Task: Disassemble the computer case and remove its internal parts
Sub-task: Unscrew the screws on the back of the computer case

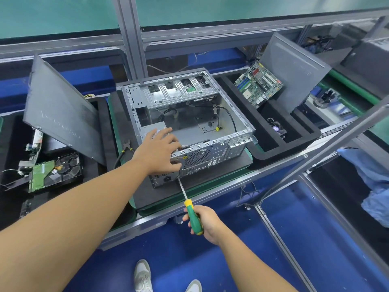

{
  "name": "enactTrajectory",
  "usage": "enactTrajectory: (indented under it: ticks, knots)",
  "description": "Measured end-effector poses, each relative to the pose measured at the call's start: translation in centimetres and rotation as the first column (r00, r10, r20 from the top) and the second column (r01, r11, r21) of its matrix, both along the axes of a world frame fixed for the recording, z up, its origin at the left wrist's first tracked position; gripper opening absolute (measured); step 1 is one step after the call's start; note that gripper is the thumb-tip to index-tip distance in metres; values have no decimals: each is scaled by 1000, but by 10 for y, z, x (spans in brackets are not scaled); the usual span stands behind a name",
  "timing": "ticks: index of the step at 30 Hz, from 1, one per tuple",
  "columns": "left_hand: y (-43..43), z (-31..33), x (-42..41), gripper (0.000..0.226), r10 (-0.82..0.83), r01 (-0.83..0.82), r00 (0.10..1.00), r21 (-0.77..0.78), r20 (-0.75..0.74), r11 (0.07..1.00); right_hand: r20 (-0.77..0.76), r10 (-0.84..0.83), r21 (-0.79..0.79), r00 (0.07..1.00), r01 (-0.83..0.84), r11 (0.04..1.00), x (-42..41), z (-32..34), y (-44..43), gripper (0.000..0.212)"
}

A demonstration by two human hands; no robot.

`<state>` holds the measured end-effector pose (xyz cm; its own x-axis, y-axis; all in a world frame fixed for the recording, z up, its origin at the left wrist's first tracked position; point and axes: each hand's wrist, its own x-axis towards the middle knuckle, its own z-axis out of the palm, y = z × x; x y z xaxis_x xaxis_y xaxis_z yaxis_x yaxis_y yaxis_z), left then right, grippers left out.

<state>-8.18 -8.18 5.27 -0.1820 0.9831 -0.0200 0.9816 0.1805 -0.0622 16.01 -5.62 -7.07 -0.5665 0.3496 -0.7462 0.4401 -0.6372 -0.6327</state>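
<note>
An open grey computer case [242,131] lies on its side on a dark mat in the middle of the bench, its interior holding loose black cables and drive bays. My left hand [156,151] rests over the near-left corner of the case, on the power supply [162,178], fingers bent over the case's rear edge. My right hand [203,223] grips the green-and-yellow handle of a screwdriver [189,204]. The screwdriver's tip touches the rear panel beside the power socket.
A removed side panel [61,110] leans at the left, above a hard drive [55,172] in a black tray. At the right a foam tray [294,131] holds a motherboard [259,83], a small fan [276,129] and another leaning panel [294,68]. A diagonal metal bar [315,157] crosses the right foreground.
</note>
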Motion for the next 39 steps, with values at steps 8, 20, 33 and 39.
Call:
enactTrajectory:
  ticks: [8,20,33,39]
  knots:
    - [-3,7,4,60,64,-80,961,48,271,996,-75,6,88,997,1,996,9,1,2,9]
    - [-12,0,19,44,130,-156,944,62,305,986,4,51,-27,999,-51,998,3,9,6,34]
    - [-23,23,20,49,218,-344,741,79,635,936,15,74,116,997,-75,990,4,11,3,20]
    - [-50,21,62,26,7,-207,870,353,493,913,48,86,18,995,-87,996,-5,17,4,28]
